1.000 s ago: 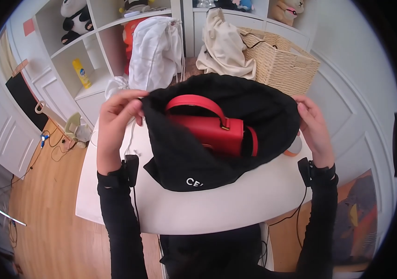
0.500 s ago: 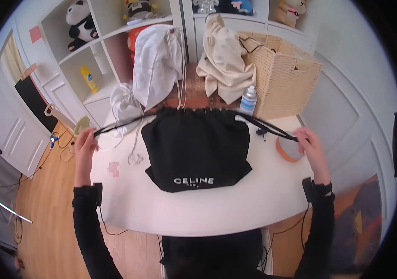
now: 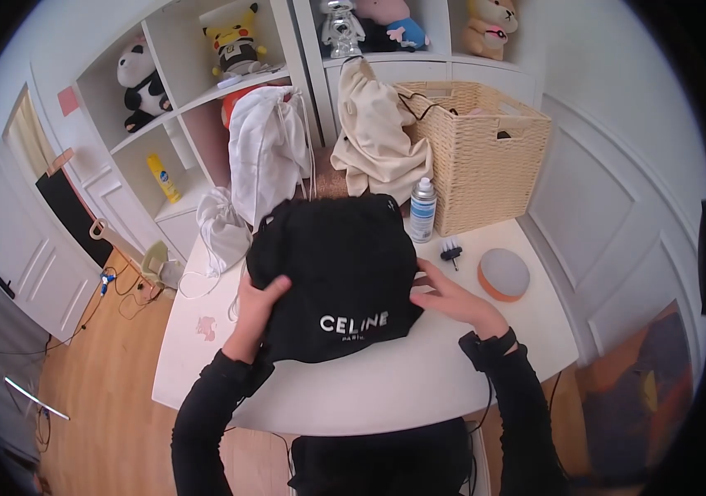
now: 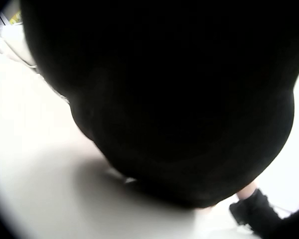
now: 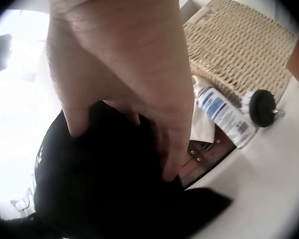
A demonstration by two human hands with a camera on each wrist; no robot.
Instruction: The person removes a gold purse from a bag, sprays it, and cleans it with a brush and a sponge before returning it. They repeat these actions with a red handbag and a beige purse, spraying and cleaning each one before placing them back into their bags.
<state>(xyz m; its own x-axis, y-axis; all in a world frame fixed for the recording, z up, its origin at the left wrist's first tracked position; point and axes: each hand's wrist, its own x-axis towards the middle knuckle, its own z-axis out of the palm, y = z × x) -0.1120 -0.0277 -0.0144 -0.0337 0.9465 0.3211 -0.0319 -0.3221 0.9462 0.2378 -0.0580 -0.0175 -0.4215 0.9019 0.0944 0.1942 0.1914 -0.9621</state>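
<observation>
A black drawstring bag (image 3: 328, 264) with white CELINE lettering stands closed at the middle of the table, its red contents hidden. My left hand (image 3: 255, 312) grips its left side, thumb across the front and the other fingers out of sight. At the right side, my right hand (image 3: 457, 299) holds the bag's edge; in the right wrist view the hand (image 5: 124, 69) spans the dark cloth (image 5: 104, 174) between thumb and fingers. Black cloth (image 4: 174, 99) fills most of the left wrist view, hiding the left hand.
Behind the bag are a white pouch (image 3: 223, 231), a larger white bag (image 3: 264, 153), a cream cloth bag (image 3: 379, 136) and a woven basket (image 3: 489, 169). A spray can (image 3: 422, 213), a small brush (image 3: 450, 250) and a round orange-rimmed object (image 3: 503, 274) stand at the right.
The bag's wide mouth was drawn closed over the red handbag. Both hands have since let go of the outstretched black cords and moved inward to the bag's sides.
</observation>
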